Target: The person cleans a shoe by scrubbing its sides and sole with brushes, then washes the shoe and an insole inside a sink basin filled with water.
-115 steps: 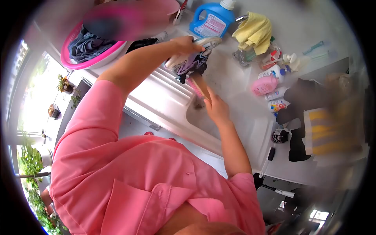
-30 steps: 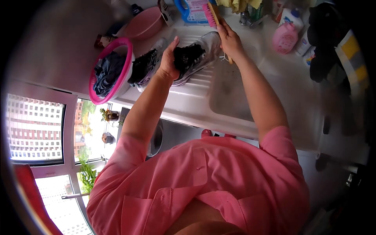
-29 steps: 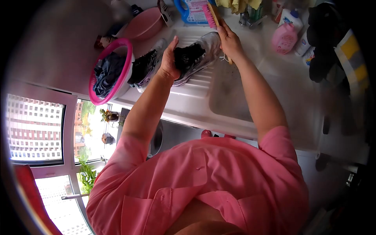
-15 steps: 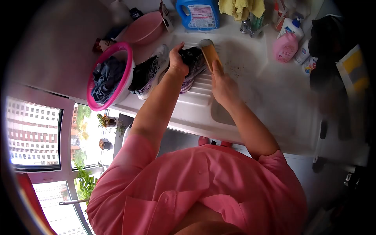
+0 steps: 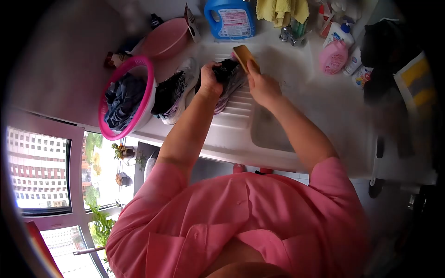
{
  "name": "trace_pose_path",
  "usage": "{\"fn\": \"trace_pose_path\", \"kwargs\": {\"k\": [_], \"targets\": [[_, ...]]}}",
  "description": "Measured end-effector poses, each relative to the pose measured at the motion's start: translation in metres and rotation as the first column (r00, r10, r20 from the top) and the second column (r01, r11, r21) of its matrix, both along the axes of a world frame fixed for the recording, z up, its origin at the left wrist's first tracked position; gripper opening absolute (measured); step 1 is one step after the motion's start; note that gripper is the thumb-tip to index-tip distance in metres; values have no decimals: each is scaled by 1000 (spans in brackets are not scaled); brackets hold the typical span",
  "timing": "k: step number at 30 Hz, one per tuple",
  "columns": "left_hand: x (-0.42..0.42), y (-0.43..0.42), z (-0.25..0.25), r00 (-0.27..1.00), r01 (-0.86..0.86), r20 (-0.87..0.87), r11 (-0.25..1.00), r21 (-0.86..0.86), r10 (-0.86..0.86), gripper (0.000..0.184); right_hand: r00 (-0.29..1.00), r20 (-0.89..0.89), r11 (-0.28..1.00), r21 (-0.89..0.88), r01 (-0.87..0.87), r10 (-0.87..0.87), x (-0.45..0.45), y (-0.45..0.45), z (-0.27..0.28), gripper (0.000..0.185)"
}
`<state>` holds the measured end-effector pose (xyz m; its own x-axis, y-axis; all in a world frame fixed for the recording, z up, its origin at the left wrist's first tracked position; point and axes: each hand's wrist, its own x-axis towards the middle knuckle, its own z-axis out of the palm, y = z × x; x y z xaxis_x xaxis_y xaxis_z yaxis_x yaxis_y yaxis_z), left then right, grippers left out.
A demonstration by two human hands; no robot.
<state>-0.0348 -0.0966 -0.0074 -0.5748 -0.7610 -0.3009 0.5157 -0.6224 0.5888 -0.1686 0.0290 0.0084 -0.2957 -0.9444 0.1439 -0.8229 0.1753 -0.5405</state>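
Observation:
My left hand (image 5: pixel 211 79) is closed on a black sneaker (image 5: pixel 228 74) with a pale and purple sole, which rests on the ribbed drainboard (image 5: pixel 236 111) beside the sink. In my right hand (image 5: pixel 265 88) is a brush with a yellowish wooden back (image 5: pixel 243 58). Its head lies against the far part of that sneaker, and its bristles are mostly hidden. A second black and white sneaker (image 5: pixel 172 95) stands just left of my left forearm.
A pink-rimmed basket (image 5: pixel 150 88) of dark clothes sits left, with a pink basin (image 5: pixel 164 39) behind it. A blue detergent jug (image 5: pixel 232 21), the faucet (image 5: pixel 288 34) and yellow cloths (image 5: pixel 280 11) line the back. A pink bottle (image 5: pixel 333 58) stands right of the sink basin (image 5: pixel 273 129).
The brush has tipped, its wooden back now facing up more, and shifted slightly left on the sneaker. My left fingers have curled in more. The view has shifted slightly.

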Motion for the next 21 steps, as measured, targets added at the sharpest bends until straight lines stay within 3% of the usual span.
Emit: {"fn": "trace_pose_path", "kwargs": {"k": [1,2,4,7,10,11,13,14,16,18,19,20,21], "targets": [[0,13,33,999,-38,6,991,127,37,22,989,149,999,50,10,-17,16,15,2,50],[1,10,31,999,-40,7,991,128,39,22,987,160,997,-76,6,6,22,20,-21,52],[2,2,19,999,-14,39,999,-50,16,20,981,192,995,-90,37,-20,19,13,-23,49],[1,-15,-18,996,31,87,954,-300,-5,16,989,84,989,-80,127,-121,-10,-34,-19,45],[-11,-54,-72,988,-97,50,834,-544,147,14,987,85,991,-3,136,-136,6,-12,-20,47],[-7,-43,-46,996,-91,-36,979,-183,86,14,991,91,995,-5,95,-94,21,9,-24,49],[-6,-21,-12,982,-53,-166,981,185,85,13,988,150,998,-24,49,-45,32,21,-23,51],[-4,-25,-17,984,-53,-159,980,191,84,13,990,135,999,15,50,-51,32,15,-20,51],[4,-47,-39,806,386,-592,755,530,4,12,992,38,990,-62,124,-122,11,-19,-25,50],[5,-39,-32,635,614,-770,563,553,63,12,988,32,983,-98,156,-154,2,-29,-29,50],[0,-20,-8,915,175,-404,881,440,20,12,987,68,988,-38,148,-145,10,-20,-22,50],[-6,-10,5,981,-196,11,980,41,195,12,986,99,991,26,135,-137,18,-8,-19,50],[-4,-19,-6,987,-150,-34,983,101,154,12,987,139,988,-114,101,-85,31,8,-31,49]]}}
